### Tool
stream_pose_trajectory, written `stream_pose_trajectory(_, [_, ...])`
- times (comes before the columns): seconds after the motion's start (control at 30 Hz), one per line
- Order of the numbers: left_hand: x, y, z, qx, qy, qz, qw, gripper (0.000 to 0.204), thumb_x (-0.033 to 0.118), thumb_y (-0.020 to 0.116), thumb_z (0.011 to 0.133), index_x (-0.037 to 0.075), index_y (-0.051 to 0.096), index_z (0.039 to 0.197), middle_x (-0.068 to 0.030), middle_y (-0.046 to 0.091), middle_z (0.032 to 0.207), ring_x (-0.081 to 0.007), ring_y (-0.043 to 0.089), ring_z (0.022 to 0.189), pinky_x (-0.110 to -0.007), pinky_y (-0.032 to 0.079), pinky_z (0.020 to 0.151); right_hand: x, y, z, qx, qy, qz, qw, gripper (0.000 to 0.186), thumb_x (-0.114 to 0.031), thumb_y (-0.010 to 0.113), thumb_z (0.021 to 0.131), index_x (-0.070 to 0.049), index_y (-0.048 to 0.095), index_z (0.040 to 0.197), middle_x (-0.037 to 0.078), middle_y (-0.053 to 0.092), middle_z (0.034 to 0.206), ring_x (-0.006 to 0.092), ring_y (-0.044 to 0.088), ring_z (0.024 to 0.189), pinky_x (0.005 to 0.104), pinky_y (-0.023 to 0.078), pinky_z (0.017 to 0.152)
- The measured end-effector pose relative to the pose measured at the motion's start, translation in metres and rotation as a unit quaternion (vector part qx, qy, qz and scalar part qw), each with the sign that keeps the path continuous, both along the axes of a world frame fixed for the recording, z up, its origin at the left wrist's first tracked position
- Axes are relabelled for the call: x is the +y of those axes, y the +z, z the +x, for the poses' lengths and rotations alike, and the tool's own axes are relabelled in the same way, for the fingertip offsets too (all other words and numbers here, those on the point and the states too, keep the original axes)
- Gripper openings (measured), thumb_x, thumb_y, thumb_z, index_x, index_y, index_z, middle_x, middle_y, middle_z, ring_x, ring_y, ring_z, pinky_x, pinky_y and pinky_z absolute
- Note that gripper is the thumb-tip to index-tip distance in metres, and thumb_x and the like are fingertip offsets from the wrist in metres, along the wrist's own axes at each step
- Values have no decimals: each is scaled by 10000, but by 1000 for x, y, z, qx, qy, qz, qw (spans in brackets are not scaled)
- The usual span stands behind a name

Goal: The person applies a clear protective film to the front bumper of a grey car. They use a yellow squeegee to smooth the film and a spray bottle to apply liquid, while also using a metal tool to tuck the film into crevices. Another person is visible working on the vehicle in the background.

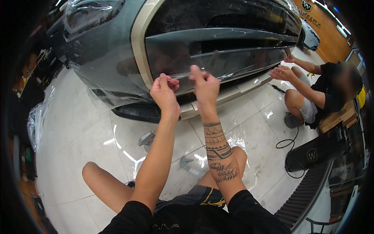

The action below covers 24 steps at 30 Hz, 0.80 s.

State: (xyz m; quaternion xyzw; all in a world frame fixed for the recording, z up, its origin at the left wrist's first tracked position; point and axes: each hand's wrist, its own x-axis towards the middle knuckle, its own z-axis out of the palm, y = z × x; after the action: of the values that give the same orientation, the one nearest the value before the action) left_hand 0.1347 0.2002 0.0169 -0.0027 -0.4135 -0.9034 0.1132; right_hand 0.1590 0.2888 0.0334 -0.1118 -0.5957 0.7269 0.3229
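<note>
The car bumper (175, 37) fills the space ahead, and a strip of clear film (184, 75) stretches across its lower face between two hands. The left hand (165, 93) has thumb and fingers pinched together on one end of the film; the right hand (206, 85), just beside it, looks clamped on the other end, though blur hides the exact contact. Two spray bottles stand or lie on the tiled floor (97, 144) below the bumper: one grey-headed bottle (146, 139) partly behind the left forearm, and a second bottle (190, 165) between the forearms. One co-worker (335, 89) crouches at the bumper's right end, both hands near its lower edge, with one black tool (277, 89) on the floor close by. Right of the bumper and nearer the wearer is one black cylindrical container (317, 150), with a dark hose (286, 144) looped beside it. One heap of clear plastic (37, 123) lies left of the bumper; a second car (309, 36) shows beyond its far right. Printing appears as a pale emblem on the container, an emblem with lettering on the wooden wall (329, 39) behind the bumper, and script tattooed on the right forearm (220, 156).
</note>
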Motion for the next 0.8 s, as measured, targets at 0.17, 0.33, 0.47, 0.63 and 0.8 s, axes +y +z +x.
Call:
stream_pose_trajectory(0.17, [18,26,2,165,168,-215,948,299,207,483,961,18,529,735,-36,572,657,-89,521,604,-235,433,586,26,10,8,123,-132,137,974,159,-162,633,857,-14,624,799,-53,450,590,54,370,518,233,315,484])
stream_pose_trajectory(0.33, [25,69,-9,323,171,-371,854,261,169,532,904,0,526,706,-136,538,618,-264,518,545,-346,404,537,91,27,13,96,-6,80,992,115,-86,588,863,-12,648,929,-65,473,640,26,375,564,209,295,493])
stream_pose_trajectory(0.47, [28,97,-26,426,118,-500,745,223,177,544,887,11,545,738,-159,566,662,-348,552,609,-388,429,560,104,54,10,120,6,175,977,132,-83,593,854,-4,669,929,-78,475,639,18,353,551,209,282,482])
stream_pose_trajectory(0.63, [61,105,-25,500,148,-573,632,155,162,579,843,30,542,771,-128,597,754,-343,581,706,-425,458,603,98,93,-5,221,-19,361,906,165,-117,582,816,-21,684,902,52,570,601,114,522,541,260,409,517])
stream_pose_trajectory(0.8, [66,98,-29,507,225,-623,552,86,109,577,763,38,600,806,-124,610,745,-295,613,724,-410,504,603,101,123,-21,186,-75,542,816,248,-250,673,800,-22,688,897,62,593,579,73,515,523,248,404,497])
